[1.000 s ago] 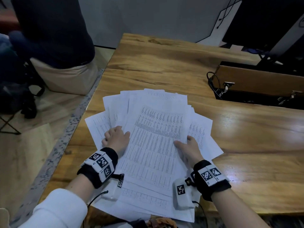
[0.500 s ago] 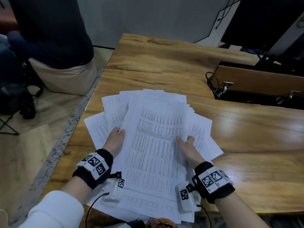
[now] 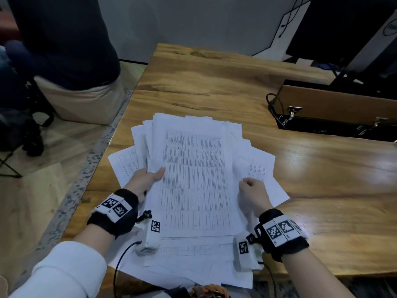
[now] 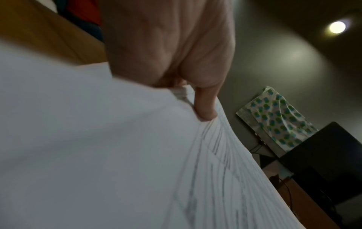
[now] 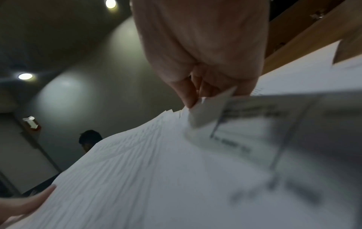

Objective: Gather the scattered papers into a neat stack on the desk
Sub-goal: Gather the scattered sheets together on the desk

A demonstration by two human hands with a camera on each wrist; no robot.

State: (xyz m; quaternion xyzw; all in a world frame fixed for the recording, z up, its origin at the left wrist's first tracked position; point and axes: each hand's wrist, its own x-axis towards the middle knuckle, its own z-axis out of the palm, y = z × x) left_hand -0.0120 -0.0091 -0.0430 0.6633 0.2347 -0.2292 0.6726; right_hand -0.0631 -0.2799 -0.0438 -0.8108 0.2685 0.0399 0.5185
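Observation:
A fanned pile of white printed papers (image 3: 193,173) lies at the near left of the wooden desk (image 3: 214,82). My left hand (image 3: 148,179) grips the pile's left edge, thumb on the top sheet, fingers underneath. My right hand (image 3: 251,190) grips the right edge with curled fingers. In the left wrist view the thumb (image 4: 205,105) presses on the papers (image 4: 117,155), which are lifted. The right wrist view shows my fingers (image 5: 186,96) pinching the sheet edges (image 5: 156,162). Loose sheets (image 3: 262,168) stick out right and left beneath.
An open wooden cable box (image 3: 335,112) with cords sits in the desk at right. Dark monitors (image 3: 343,29) stand at the back right. A seated person (image 3: 64,39) is left of the desk, beyond its left edge.
Both hands went from resting flat on the sheets to gripping the pile's side edges. The upper sheets have been drawn closer together and raised slightly.

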